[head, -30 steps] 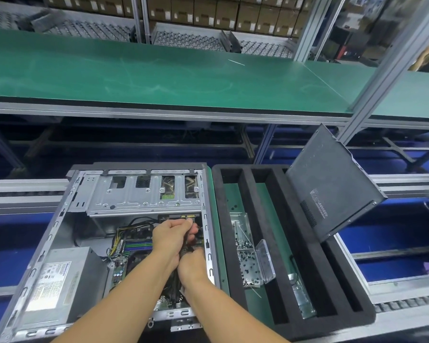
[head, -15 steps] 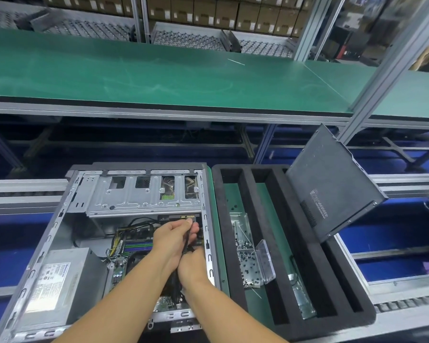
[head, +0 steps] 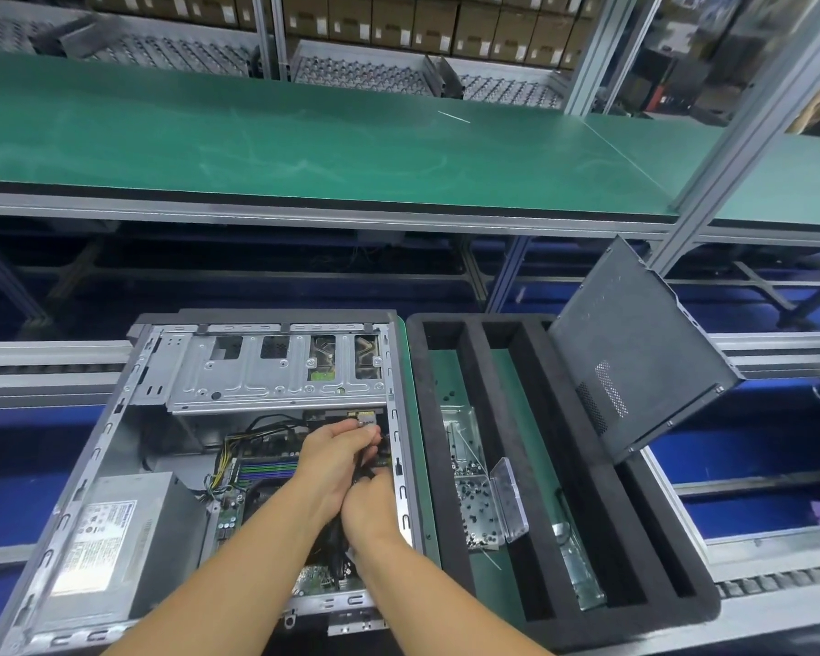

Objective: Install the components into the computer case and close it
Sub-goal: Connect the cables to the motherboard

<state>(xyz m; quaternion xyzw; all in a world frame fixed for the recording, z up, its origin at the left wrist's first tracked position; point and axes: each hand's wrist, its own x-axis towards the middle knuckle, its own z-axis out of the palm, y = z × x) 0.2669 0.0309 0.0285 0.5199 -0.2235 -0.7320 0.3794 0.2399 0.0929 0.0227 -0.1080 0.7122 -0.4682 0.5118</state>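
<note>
Computer case (head: pixel 114 419) lies open at seven o'clock. Left hand (head: pixel 334 459) pinches a small connector (head: pixel 365 421) over the motherboard (head: pixel 266 471), right hand (head: pixel 370 508) curls round its black cable (head: pixel 358 468); a skewed push could bend pins.

My single head camera looks forward and down from close above the case (head: pixel 162 442), which fills the frame's lower left.
</note>
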